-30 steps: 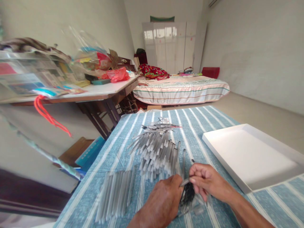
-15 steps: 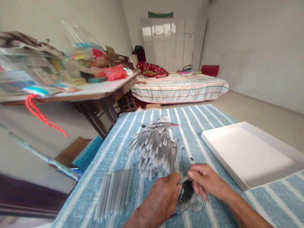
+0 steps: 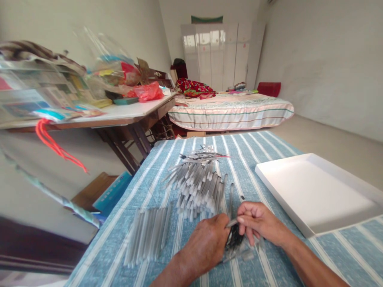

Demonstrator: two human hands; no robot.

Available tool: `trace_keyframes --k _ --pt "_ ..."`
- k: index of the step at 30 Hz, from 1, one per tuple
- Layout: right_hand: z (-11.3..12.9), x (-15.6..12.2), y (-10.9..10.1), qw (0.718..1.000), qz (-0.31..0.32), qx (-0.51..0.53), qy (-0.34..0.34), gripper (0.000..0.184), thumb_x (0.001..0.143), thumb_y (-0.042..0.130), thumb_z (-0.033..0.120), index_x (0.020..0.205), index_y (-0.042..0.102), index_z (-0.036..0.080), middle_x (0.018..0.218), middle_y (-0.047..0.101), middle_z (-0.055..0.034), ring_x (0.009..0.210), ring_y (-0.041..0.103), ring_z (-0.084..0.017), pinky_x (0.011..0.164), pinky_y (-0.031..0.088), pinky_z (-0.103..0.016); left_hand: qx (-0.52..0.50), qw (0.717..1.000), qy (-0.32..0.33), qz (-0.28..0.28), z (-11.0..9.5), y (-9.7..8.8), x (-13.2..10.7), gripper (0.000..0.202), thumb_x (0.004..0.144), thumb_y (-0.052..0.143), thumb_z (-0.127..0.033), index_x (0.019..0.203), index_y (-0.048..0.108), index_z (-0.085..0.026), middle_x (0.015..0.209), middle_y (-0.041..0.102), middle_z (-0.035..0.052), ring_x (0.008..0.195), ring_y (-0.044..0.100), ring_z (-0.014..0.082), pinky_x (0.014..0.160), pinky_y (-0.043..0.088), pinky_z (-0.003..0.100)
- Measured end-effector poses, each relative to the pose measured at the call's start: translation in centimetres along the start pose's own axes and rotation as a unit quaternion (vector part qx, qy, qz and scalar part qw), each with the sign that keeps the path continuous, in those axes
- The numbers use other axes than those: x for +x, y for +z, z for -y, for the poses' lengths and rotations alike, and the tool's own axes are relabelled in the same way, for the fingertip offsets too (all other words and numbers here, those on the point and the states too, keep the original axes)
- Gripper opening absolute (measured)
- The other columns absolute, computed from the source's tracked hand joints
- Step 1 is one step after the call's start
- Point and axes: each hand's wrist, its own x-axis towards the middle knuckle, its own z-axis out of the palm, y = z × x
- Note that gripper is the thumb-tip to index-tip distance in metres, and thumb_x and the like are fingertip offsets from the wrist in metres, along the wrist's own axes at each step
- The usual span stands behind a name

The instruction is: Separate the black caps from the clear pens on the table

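My left hand (image 3: 208,243) and my right hand (image 3: 257,223) meet near the front of a table under a blue striped cloth (image 3: 269,147). Both pinch the same thin grey pen tube (image 3: 231,223), fingers closed on it. Under the hands lies a small heap of black pen parts (image 3: 235,239) with a few clear tubes. Just beyond the hands is a big pile of grey pen tubes (image 3: 199,185). A neat row of clear tubes (image 3: 148,235) lies to the left.
A shallow white tray (image 3: 317,191) sits on the cloth at the right. A cluttered side table (image 3: 128,113) with bags stands at the left. A bed (image 3: 230,111) and white wardrobe (image 3: 221,56) are behind.
The hands stay together on the tube, shifting only slightly; the view has swung a little to the left.
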Motion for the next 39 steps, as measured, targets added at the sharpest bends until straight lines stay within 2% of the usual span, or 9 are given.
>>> trace_keyframes --k 9,15,21,24,28,30,34,36,39 --pt "0.5 -0.3 -1.6 1.0 0.009 0.013 -0.014 0.026 0.073 0.061 0.037 0.078 0.047 0.016 0.068 0.065 -0.0002 0.042 0.059 -0.009 0.033 0.031 -0.014 -0.062 0.997 -0.029 -0.024 0.4 0.0 0.1 0.015 0.087 0.031 -0.019 0.077 0.042 -0.019 0.068 0.053 -0.0016 0.064 0.053 0.0109 0.057 0.034 0.018" --pt "0.8 -0.6 -1.8 0.999 0.011 -0.041 0.015 0.029 0.075 0.058 0.04 0.09 0.05 0.016 0.053 0.061 0.0047 0.029 0.049 -0.006 0.027 0.025 -0.012 -0.089 0.995 -0.042 -0.028 0.3 0.3 -0.1 0.013 0.085 0.034 -0.021 0.075 0.041 -0.02 0.067 0.051 -0.0016 0.065 0.052 0.012 0.058 0.036 0.019" --pt "0.8 -0.5 -1.0 0.999 0.012 -0.043 0.008 0.033 0.076 0.054 0.045 0.067 0.048 0.014 0.046 0.058 0.0041 0.028 0.047 -0.004 0.029 0.023 -0.012 -0.088 0.994 -0.046 -0.036 -0.4 0.5 -0.2 0.013 0.084 0.035 -0.02 0.073 0.042 -0.02 0.065 0.051 -0.0024 0.062 0.051 0.0114 0.057 0.034 0.019" --pt "1.0 -0.7 -2.0 1.0 0.005 -0.022 -0.002 0.032 0.076 0.055 0.046 0.071 0.049 0.014 0.05 0.061 0.0026 0.03 0.05 -0.006 0.03 0.026 -0.013 -0.105 0.993 -0.053 -0.021 0.2 -1.0 -0.7 0.013 0.082 0.035 -0.019 0.073 0.044 -0.019 0.063 0.05 -0.0031 0.059 0.048 0.0109 0.055 0.033 0.019" --pt "1.1 -1.1 -4.0 0.998 -0.049 0.013 -0.02 0.028 0.075 0.057 0.042 0.072 0.049 0.014 0.051 0.061 0.0023 0.03 0.049 -0.006 0.029 0.026 -0.014 -0.132 0.987 -0.092 0.003 3.3 -4.9 -2.5 0.011 0.073 0.044 -0.019 0.063 0.049 -0.018 0.057 0.047 -0.0049 0.054 0.043 0.0101 0.051 0.03 0.019" --pt "1.0 -1.2 -4.7 0.997 -0.064 0.029 -0.023 0.027 0.075 0.058 0.04 0.07 0.048 0.015 0.05 0.061 0.0029 0.028 0.048 -0.006 0.028 0.025 -0.014 -0.158 0.977 -0.14 -0.028 4.9 -6.6 -3.5 0.009 0.069 0.05 -0.019 0.06 0.051 -0.018 0.053 0.047 -0.0053 0.051 0.042 0.0098 0.049 0.029 0.019" --pt "0.8 -1.2 -5.2 0.999 -0.032 -0.006 0.017 0.027 0.074 0.058 0.04 0.074 0.049 0.015 0.046 0.059 0.0033 0.026 0.045 -0.006 0.026 0.023 -0.013 -0.32 0.912 -0.196 -0.166 5.2 -7.4 -3.8 0.01 0.071 0.057 -0.026 0.074 0.054 -0.018 0.054 0.052 -0.005 0.047 0.045 0.0097 0.047 0.033 0.019" --pt "1.0 -1.1 -4.7 0.998 -0.041 -0.045 0.02 0.028 0.075 0.057 0.042 0.081 0.052 0.014 0.044 0.056 0.005 0.024 0.041 -0.005 0.026 0.022 -0.013 -0.451 0.847 -0.161 -0.231 3.8 -6.5 -2.7 0.014 0.073 0.057 -0.027 0.081 0.051 -0.017 0.062 0.057 -0.0025 0.049 0.048 0.0099 0.048 0.037 0.021" --pt "1.7 -1.1 -2.6 0.993 -0.058 -0.095 -0.026 0.031 0.077 0.053 0.044 0.085 0.055 0.014 0.049 0.056 0.0047 0.028 0.04 -0.003 0.03 0.027 -0.014 -0.627 0.729 -0.074 -0.264 0.7 -4.5 -0.3 0.013 0.075 0.057 -0.023 0.082 0.047 -0.016 0.073 0.059 0.0006 0.056 0.053 0.0101 0.054 0.042 0.023"
